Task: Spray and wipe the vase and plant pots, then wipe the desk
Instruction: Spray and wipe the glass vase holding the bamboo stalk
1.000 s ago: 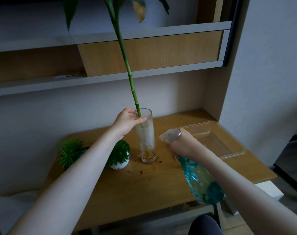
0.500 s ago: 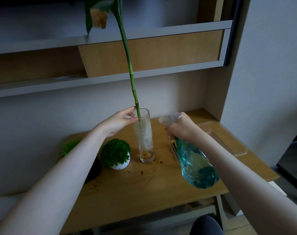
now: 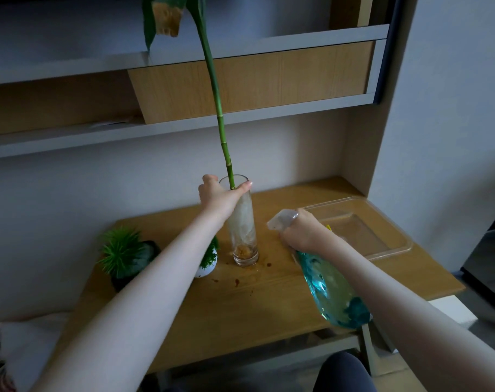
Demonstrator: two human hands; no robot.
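**Vase gripped, sprayer lowered**

Since half a second ago, your left hand (image 3: 222, 195) has closed round the vase (image 3: 242, 222) rim at frame centre, and your right hand (image 3: 304, 234) has dropped the spray bottle (image 3: 329, 292) lower. Its fingers are curled round the bottle's neck. One clear vase, cloudy-walled, brown residue at its base, holds one green stalk (image 3: 219, 120). Two plant pots (image 3: 127, 253) sit lower left; one clear tray (image 3: 382, 233) right.

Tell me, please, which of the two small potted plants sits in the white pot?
The round leafy plant nearer the glass vase, half hidden behind the left forearm; its pot is white with dots. The spiky plant stands in a dark pot.
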